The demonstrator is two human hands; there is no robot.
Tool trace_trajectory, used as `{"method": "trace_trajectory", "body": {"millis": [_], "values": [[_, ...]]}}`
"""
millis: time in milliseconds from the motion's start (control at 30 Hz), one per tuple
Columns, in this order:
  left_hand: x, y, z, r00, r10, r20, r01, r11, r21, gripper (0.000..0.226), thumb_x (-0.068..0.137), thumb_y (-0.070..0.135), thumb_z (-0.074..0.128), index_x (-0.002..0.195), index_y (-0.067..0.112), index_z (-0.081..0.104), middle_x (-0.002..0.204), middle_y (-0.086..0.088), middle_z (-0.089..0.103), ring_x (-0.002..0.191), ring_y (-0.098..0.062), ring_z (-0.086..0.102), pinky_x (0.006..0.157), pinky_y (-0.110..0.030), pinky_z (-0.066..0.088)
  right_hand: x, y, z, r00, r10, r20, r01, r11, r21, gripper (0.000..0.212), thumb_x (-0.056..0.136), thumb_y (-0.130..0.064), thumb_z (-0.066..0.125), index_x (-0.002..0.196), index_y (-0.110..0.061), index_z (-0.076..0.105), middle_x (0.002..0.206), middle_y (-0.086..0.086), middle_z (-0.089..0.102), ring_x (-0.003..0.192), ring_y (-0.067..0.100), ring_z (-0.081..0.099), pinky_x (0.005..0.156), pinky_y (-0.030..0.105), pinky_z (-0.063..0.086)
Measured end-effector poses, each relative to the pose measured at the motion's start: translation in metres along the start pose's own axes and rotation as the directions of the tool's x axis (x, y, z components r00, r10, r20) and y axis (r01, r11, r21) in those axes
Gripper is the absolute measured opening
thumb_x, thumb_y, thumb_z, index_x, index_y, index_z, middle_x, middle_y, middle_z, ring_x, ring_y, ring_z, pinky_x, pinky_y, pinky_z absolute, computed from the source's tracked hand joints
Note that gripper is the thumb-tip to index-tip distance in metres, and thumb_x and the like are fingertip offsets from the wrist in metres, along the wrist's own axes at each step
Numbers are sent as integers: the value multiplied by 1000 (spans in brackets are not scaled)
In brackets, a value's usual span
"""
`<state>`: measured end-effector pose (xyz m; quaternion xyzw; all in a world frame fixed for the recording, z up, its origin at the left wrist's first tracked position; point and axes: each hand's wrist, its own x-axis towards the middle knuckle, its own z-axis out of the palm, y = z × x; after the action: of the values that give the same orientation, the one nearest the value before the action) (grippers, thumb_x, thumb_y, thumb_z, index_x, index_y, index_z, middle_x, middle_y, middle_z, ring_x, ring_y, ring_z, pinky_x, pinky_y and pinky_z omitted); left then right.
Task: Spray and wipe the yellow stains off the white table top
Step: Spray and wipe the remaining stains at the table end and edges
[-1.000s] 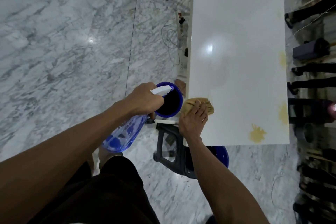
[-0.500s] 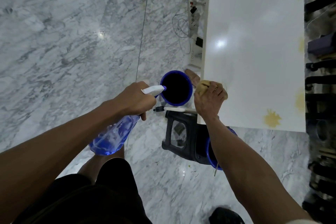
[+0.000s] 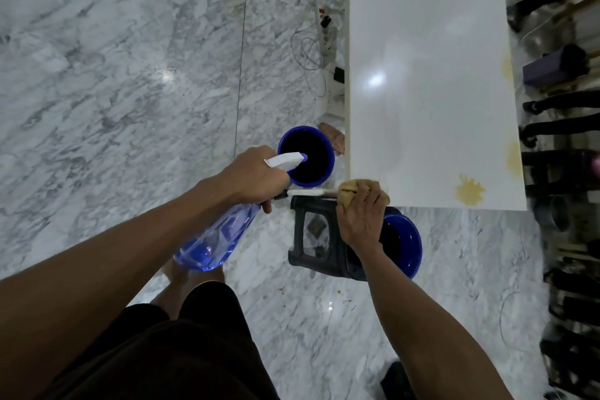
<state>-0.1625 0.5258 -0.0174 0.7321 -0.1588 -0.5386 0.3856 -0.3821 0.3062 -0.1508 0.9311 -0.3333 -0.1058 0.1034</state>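
At the table's near left corner, your right hand (image 3: 358, 217) clutches the bunched cloth (image 3: 354, 191) against the white table top (image 3: 428, 81).
Your left hand (image 3: 256, 177) grips the spray bottle (image 3: 220, 237) by its neck, off the table with its nozzle over a blue bucket (image 3: 306, 156) on the floor, probably resting. Yellow stains remain: one splat (image 3: 469, 191) by the near edge, fainter ones (image 3: 514, 156) along the right edge, so the cloth likely works rightward.

dim, glare spot on table top (image 3: 422, 81), right edge blurred
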Motion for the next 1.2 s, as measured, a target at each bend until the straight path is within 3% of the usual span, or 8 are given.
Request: {"method": "trace_trajectory", "body": {"millis": [167,267,400,500,667,800,967,1200], "values": [[-13,9,1,999,44,3,-44,998,34,17,90,2,53,89,-3,70,96,-34,73,53,-30,67,62,-35,49,-20,10,-16,993,95,71,-115,922,369,39,88,-33,38,120,-12,46,121,13,50,106,31,47,97,48,41],[-21,22,5,993,118,2,-117,991,64,29,92,1,53,77,22,65,92,-26,73,59,-32,66,62,-35,49,-25,13,-46,848,396,351,-465,242,851,45,87,-53,42,114,-18,50,106,10,63,94,28,60,85,46,53],[-29,44,22,987,146,73,-152,984,94,22,90,9,56,91,26,71,96,-24,71,60,-27,63,67,-39,53,-47,30,-89,714,304,631,-413,-545,730,36,99,-38,45,117,-13,64,103,11,73,95,30,68,75,35,57],[-29,72,37,986,147,85,-157,979,127,47,68,22,56,103,-7,69,101,-34,70,63,-29,62,66,-40,50,-64,57,-108,745,202,636,-205,-838,507,42,98,-45,51,112,-12,72,110,13,74,98,30,69,90,38,54],[-24,134,68,966,216,141,-239,955,174,57,65,27,58,105,-13,65,96,-30,75,45,-23,66,62,-36,53,-75,97,-128,806,183,563,-132,-872,471,92,73,-49,85,145,-6,48,143,17,56,135,33,51,117,42,36],[-13,178,105,949,239,205,-285,928,240,51,69,27,60,103,-10,68,87,-19,75,46,-23,67,61,-39,56,-73,129,-135,818,222,530,-82,-867,491,58,94,-33,64,142,-4,50,141,20,56,127,34,56,112,44,40],[13,232,156,925,251,284,-338,885,320,50,71,28,58,97,-12,69,88,-21,74,47,-23,66,63,-38,55,-59,180,-130,796,278,539,-26,-873,488,64,98,-53,45,141,-6,54,141,20,56,129,38,53,113,51,37],[66,289,221,908,272,320,-388,835,390,33,95,21,61,99,-11,68,93,-22,73,45,-21,64,66,-37,56,-16,247,-121,733,412,542,-367,-431,825,56,106,-50,25,121,-12,63,126,12,65,120,29,60,107,46,46]]}}
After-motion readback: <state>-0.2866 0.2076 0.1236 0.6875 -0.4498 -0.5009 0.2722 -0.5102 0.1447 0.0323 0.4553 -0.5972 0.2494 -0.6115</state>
